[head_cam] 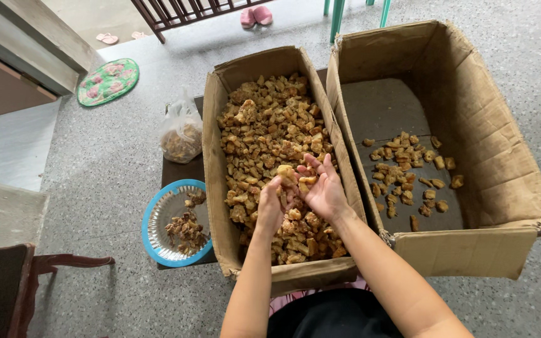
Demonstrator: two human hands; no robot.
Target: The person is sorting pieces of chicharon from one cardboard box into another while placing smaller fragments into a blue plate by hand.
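The speckled grey floor (114, 163) fills the frame. On the right stands the biggest thing on it, an open cardboard box (502, 163), with a thin scatter of tan chunks (408, 175) on its bottom. Touching its left wall is a narrower cardboard box (213, 188) in the centre, heaped nearly full of golden-brown chunks (270, 125). Left of that, low in the frame, sits a blue-rimmed plate (151, 231) holding a few darker bits, and above it a knotted clear plastic bag (181, 134) of similar pieces. A green round mat (108, 81) lies at the upper left, and pink slippers (255, 15) sit at the top edge.

Both hands are over the near half of the full box. The right hand (324, 188) is spread, palm up, fingers splayed, with a few chunks lying loose on it. The left hand (272, 200) curls beside it, its grip pinched around one pale chunk (285, 173) at the fingertips, touching the right hand's fingers.
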